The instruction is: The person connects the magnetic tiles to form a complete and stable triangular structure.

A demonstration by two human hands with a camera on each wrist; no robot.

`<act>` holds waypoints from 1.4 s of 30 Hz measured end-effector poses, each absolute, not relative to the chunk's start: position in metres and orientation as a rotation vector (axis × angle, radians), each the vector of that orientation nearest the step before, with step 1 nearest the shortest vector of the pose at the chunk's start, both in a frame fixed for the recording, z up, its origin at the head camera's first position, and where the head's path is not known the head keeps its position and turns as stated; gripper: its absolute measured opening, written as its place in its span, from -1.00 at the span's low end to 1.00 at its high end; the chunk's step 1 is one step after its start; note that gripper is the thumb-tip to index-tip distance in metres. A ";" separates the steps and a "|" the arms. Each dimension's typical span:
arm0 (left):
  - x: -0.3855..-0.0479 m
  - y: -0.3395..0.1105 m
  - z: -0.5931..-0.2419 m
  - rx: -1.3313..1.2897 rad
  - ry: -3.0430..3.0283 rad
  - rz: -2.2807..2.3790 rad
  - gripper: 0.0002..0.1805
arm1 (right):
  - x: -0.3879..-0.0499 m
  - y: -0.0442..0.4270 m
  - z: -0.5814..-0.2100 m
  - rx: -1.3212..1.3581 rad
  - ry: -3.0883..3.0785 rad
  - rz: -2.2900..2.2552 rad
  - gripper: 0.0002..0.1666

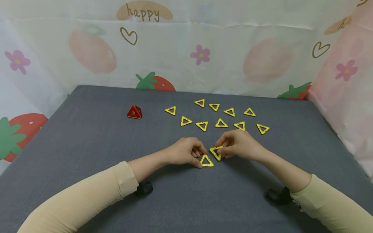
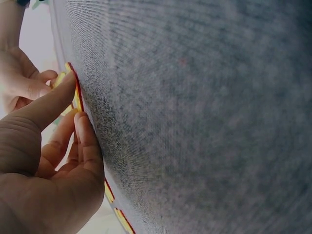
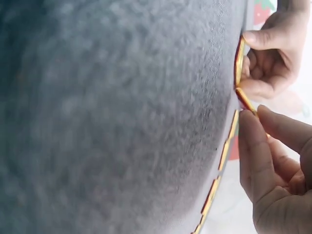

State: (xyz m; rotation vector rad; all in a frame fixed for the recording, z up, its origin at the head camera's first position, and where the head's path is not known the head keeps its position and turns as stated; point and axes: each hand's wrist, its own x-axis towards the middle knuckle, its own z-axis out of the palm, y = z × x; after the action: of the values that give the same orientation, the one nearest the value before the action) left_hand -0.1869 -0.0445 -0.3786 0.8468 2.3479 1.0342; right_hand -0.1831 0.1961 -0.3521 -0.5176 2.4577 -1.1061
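Observation:
My left hand pinches a yellow triangular magnetic tile between thumb and forefinger, one at its lower left corner and one at its top. That tile lies at the tabletop, and its edge looks red in the left wrist view. Just to the right, my right hand pinches a second yellow triangular tile by its right side. In the right wrist view this second tile is tilted off the table, one end close to the first tile. Whether the two touch I cannot tell.
Several loose yellow triangular tiles lie flat in two rough rows beyond my hands. A small red pyramid of tiles stands at the back left. Grey cloth covers the table, and a printed curtain hangs behind it.

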 end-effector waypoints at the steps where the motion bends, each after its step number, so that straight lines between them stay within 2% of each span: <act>1: -0.187 -0.044 -0.378 0.848 2.348 1.034 -0.57 | -0.183 0.195 -0.353 -0.521 2.457 -1.106 -0.77; 28: -0.188 -0.043 -0.379 0.802 2.386 1.064 -0.59 | -0.180 0.185 -0.360 -0.548 2.442 -1.088 -0.75; 38: -0.188 -0.044 -0.378 0.824 2.373 1.070 -0.63 | -0.183 0.186 -0.366 -0.688 2.393 -1.002 -0.47; 42: -0.188 -0.045 -0.378 0.815 2.373 1.069 -0.63 | -0.183 0.185 -0.368 -0.727 2.367 -0.983 -0.41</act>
State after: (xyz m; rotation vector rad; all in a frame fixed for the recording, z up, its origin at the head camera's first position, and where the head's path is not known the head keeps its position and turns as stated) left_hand -0.1879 -0.0452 -0.3779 0.8149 2.3730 1.0694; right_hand -0.1835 0.1852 -0.3679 -0.7274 2.3668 -0.9832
